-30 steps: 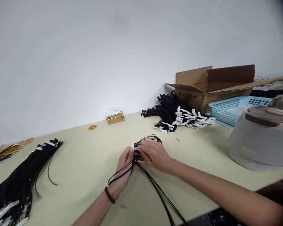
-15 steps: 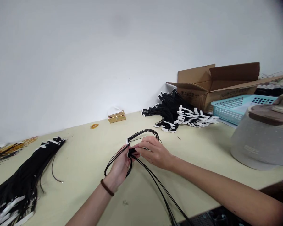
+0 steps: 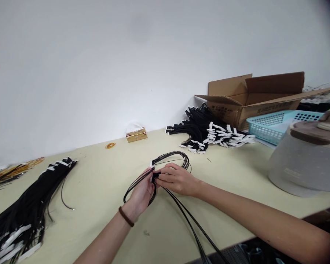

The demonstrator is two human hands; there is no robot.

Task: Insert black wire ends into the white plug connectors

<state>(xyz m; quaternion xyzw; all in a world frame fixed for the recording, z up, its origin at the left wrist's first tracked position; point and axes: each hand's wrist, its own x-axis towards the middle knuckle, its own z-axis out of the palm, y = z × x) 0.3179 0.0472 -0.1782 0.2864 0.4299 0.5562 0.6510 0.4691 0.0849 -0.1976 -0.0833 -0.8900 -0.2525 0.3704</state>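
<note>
Between my hands is a looped bundle of thin black wires with a white connector at one end. My left hand is closed around the bundle near that connector, and some wires curve out past its wrist side. With thumb and fingers pinched, my right hand grips the wires just right of the connector. Loose black wire tails run from the hands down over the table's front edge. My right fingers partly hide the spot where they pinch.
Black wire harnesses lie at left, and another pile with white connectors at back right. Beyond are an open cardboard box, a blue basket and a grey translucent jug. A gold tissue box and rubber bands sit near the wall.
Both hands and the wire bundle have shifted slightly to the right in the picture. The right fingers have closed in nearer the connector, and the wire loop shows more openly.
</note>
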